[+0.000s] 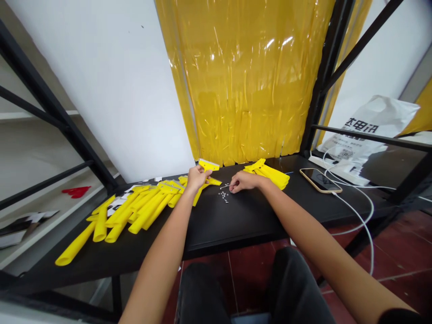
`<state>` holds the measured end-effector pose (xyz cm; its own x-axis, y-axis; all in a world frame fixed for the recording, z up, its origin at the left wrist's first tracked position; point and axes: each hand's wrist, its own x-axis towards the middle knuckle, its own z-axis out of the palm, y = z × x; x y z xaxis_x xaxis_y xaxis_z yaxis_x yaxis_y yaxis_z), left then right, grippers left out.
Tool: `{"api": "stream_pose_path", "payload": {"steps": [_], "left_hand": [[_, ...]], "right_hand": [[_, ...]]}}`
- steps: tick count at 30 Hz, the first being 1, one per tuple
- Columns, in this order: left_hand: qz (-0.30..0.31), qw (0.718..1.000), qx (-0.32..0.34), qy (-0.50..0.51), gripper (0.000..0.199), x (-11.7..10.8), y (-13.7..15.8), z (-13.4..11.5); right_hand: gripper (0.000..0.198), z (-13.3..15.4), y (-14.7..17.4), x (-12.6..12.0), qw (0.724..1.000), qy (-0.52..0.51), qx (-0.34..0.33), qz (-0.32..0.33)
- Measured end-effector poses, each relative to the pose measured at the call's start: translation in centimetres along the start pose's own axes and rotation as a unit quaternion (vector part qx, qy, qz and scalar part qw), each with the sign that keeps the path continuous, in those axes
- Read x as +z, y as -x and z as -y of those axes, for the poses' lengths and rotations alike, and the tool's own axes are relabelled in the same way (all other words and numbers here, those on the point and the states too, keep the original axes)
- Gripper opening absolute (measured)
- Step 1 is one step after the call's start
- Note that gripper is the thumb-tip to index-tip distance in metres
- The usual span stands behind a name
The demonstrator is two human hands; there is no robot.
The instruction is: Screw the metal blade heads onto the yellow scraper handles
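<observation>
My left hand (197, 177) is closed around a yellow scraper (209, 165) with a metal strip along its wide head. Another yellow scraper lies just under that hand. My right hand (242, 181) is pinched above the black table, and a thin metal rod (230, 185) sticks out to the left from its fingertips; its exact kind is too small to tell. Small silver screws (224, 195) lie scattered beside the right fingers. To the left spreads a pile of yellow scrapers (145, 204) with hollow handles. Behind my right hand rests a smaller stack of yellow scrapers (270, 174).
A phone (320, 180) with a white cable (357, 213) lies on the black table (232, 225) at right, by a white plastic bag (367, 130). Yellow strip curtain (249, 90) hangs behind. Black frame posts (324, 81) stand on both sides.
</observation>
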<state>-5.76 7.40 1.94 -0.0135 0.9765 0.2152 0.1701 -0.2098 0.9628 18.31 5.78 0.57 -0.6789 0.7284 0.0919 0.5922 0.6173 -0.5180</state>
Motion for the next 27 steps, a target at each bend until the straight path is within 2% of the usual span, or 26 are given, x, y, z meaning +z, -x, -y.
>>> {"api": "stream_pose_path", "payload": {"steps": [4,11,14,17,20,22,27], "left_hand": [[0.027,0.999,0.003,0.023,0.036,0.2,0.4,-0.2],[0.065,0.998,0.015,0.017,0.041,0.1,0.9,-0.9],[0.078,0.997,0.015,0.013,0.044,0.2,1.1,-1.0],[0.088,0.996,0.013,0.018,0.055,0.4,1.2,-1.2],[0.058,0.998,0.026,0.017,0.077,0.7,1.4,-1.2],[0.027,0.999,0.037,0.011,0.084,0.9,1.3,-1.2],[-0.016,0.996,0.068,-0.055,0.081,0.5,1.2,-1.1]], "right_hand": [[0.012,-0.3,-0.5,0.6,0.999,0.035,-0.010,-0.009],[0.012,0.5,-0.6,1.0,0.998,0.062,-0.004,-0.017],[0.014,1.1,-0.3,0.7,1.000,0.013,0.000,-0.011],[0.017,1.6,0.1,-0.3,0.994,-0.091,-0.019,-0.056],[0.023,1.8,0.5,-1.4,0.970,-0.175,-0.023,-0.164],[0.026,1.5,0.6,-1.7,0.957,-0.203,-0.007,-0.209],[0.026,1.1,0.4,-1.3,0.953,-0.230,0.014,-0.198]]}}
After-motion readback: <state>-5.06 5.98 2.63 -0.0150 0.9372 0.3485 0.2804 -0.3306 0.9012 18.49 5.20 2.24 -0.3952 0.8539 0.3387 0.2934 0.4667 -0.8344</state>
